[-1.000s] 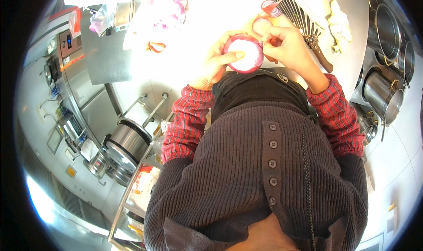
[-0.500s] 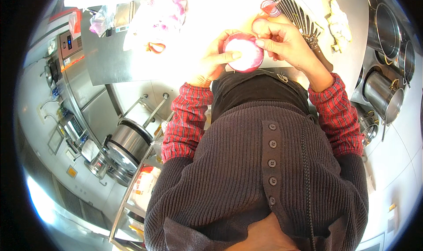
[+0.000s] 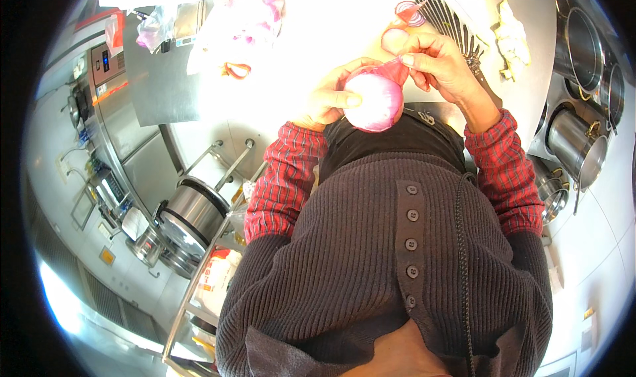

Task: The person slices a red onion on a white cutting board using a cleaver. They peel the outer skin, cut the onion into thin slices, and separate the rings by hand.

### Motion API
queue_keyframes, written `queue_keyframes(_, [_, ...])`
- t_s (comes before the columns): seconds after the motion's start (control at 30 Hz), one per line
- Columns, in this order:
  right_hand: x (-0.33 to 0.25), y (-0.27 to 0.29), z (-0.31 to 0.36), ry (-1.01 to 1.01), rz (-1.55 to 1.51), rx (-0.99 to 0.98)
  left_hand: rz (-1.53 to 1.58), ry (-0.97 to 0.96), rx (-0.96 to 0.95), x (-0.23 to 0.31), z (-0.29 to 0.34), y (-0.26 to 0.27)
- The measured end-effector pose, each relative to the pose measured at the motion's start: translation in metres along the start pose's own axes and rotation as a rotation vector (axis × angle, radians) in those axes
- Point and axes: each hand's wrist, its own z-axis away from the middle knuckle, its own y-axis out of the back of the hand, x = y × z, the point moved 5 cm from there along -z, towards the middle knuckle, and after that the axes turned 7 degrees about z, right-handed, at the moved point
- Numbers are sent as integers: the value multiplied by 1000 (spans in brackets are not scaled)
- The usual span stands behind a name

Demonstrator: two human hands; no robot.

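A red onion (image 3: 375,103) is held over the near edge of the steel counter, its lower part pale pink and glossy. My left hand (image 3: 329,97) wraps round its left side, the thumb lying across the front. At its upper right, my right hand (image 3: 437,65) pinches a flap of reddish-purple onion skin (image 3: 395,71) that is lifted and still joined to the onion. Just beyond my right hand lie a cut onion slice (image 3: 395,40) and a small onion piece with purple rings (image 3: 411,14). A knife with a dark patterned blade (image 3: 450,22) rests to the right, its handle partly behind my wrist.
A bag of purple onions (image 3: 255,16) and a curl of peel (image 3: 236,70) lie on the counter (image 3: 159,92) at left. Pale trimmings (image 3: 511,39) sit at the far right. Steel pots (image 3: 578,142) stand right; a big lidded pot (image 3: 192,215) is low at left.
The onion has tipped and come slightly nearer to me, showing more of its pale face. My right hand has drawn the skin flap up and to the right, away from the onion.
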Motion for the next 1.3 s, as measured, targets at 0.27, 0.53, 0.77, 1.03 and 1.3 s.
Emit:
queue_keyframes(0.27, [-13, 29, -18, 108, 288, 138, -171, 30, -176, 13, 5, 3])
queue_keyframes(0.53, [-23, 55, -8, 100, 191, 270, 71, -94, 173, -2, 9, 48])
queue_keyframes(0.77, [16, 3, -3, -67, 223, 179, 161, -156, 224, -5, 3, 53])
queue_keyframes(1.03, [15, -17, -5, -77, 265, 111, 131, -167, 253, 3, 1, 38])
queue_keyframes(1.3, [13, -19, -1, -16, 91, 151, 64, -197, 261, 9, 2, 31])
